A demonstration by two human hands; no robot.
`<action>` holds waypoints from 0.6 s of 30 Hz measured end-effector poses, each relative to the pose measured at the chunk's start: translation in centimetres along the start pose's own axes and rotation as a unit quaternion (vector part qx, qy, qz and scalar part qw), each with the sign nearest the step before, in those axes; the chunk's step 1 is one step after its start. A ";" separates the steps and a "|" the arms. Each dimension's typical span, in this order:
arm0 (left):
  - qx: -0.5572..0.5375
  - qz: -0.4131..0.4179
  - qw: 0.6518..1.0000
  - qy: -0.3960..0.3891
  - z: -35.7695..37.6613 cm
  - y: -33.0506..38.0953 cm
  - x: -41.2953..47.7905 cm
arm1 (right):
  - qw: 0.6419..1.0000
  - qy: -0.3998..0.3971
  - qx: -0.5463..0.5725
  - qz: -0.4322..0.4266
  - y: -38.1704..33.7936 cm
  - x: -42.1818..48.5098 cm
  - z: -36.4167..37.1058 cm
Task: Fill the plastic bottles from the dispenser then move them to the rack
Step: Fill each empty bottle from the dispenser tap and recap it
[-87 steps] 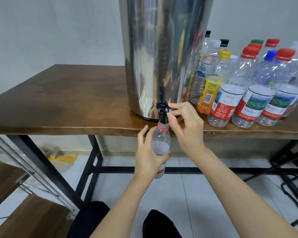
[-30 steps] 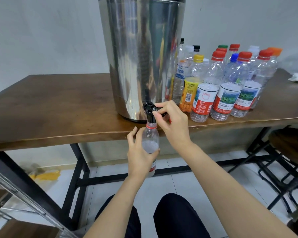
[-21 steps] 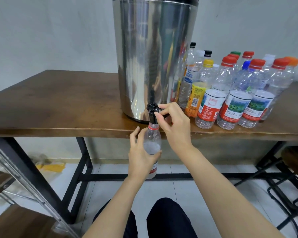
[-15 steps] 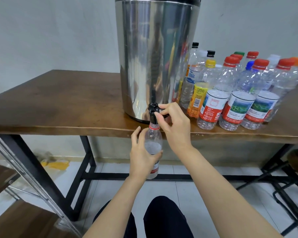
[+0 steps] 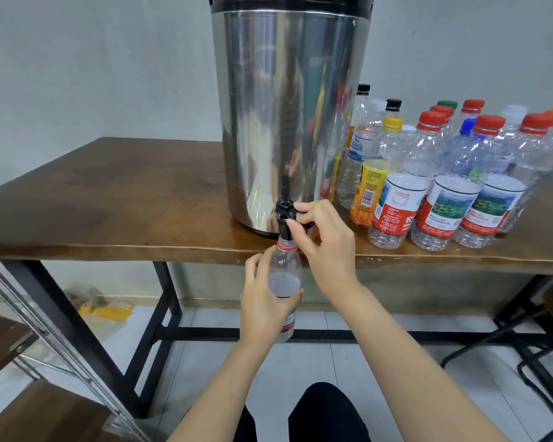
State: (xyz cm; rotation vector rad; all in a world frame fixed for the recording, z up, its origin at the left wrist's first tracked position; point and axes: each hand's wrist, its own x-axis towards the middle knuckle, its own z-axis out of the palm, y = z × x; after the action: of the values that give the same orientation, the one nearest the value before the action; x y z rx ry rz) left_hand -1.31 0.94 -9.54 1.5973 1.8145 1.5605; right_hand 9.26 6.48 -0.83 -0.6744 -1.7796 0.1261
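Note:
A tall steel dispenser [image 5: 288,116] stands on the brown wooden table [image 5: 109,199], its black tap [image 5: 284,215] jutting over the front edge. My left hand [image 5: 264,306] grips a small clear plastic bottle [image 5: 284,269] with its red-ringed neck right under the tap's spout. Water shows inside the bottle up to about its shoulder. My right hand [image 5: 324,240] pinches the tap's lever. Several capped plastic bottles [image 5: 438,186] stand on the table to the right of the dispenser.
A metal rack with wooden shelves [image 5: 23,362] sits low at the left. Black table legs and a crossbar [image 5: 160,330] run beneath the table. Chair legs [image 5: 543,346] stand at the right. My knees [image 5: 326,413] show at the bottom over a tiled floor.
Both hands have kept their hold on the bottle and the tap. Only the camera shifted, tilting up and swinging slightly. The water level in the bottle looks about the same.

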 end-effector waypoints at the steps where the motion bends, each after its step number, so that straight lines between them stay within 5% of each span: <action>1: -0.004 -0.007 1.000 -0.003 0.0 0.0 0.0 | 1.000 0.001 0.001 0.001 0.0 0.0 0.0; 18: -0.026 -0.045 0.999 -0.015 0.4 0.3 0.0 | 1.000 -0.015 0.011 0.001 0.0 0.1 -0.4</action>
State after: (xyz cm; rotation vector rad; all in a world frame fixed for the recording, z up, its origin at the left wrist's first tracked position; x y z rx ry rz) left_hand -0.83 1.07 -9.44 1.4874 1.7881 1.5235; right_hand 9.60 6.48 -0.61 -0.6621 -1.8044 0.1575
